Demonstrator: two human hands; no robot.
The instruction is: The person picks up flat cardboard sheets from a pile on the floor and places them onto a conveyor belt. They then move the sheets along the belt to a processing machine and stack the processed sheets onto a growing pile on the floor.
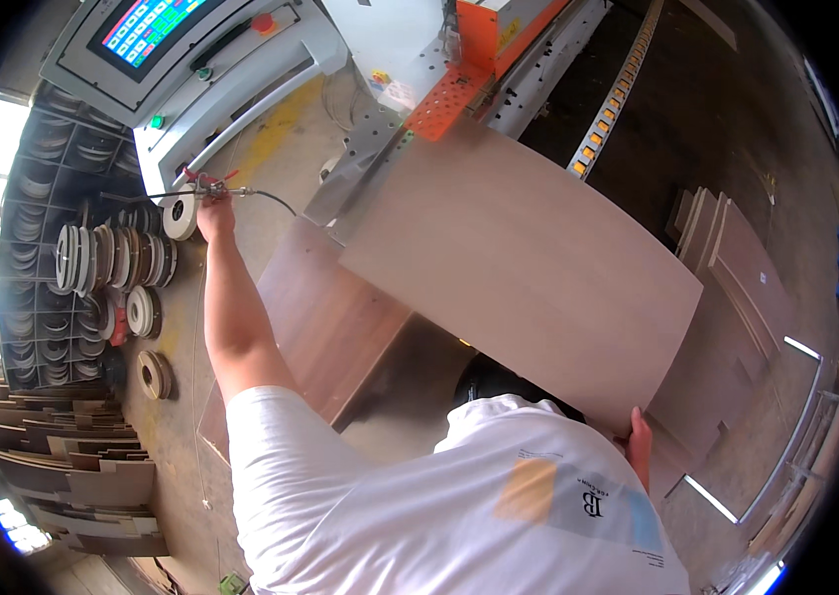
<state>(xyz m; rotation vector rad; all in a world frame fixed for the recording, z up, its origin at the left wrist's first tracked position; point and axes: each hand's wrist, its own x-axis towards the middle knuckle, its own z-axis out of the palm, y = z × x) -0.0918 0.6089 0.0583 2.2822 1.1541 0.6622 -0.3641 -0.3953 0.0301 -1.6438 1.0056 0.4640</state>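
Note:
Stretched out to the far left, my left hand (pixel 214 215) is closed around a small metal fitting (pixel 209 185) with red levers and thin black hoses, just below the machine's console. Its exact kind is hard to make out. My right hand (pixel 639 439) grips the near right edge of a large brown wooden board (pixel 529 268); some of its fingers are hidden. The board's far left end reaches under the orange guard (pixel 447 99) of the machine.
The grey console (pixel 241 69) has a lit screen. Another wooden panel (pixel 315 307) lies lower, left of the board. Stacked boards (pixel 737 268) lean at the right, beside a roller rail (pixel 603 124). Edge-band rolls (pixel 107 258) fill a rack at left, above stacked offcuts (pixel 72 486).

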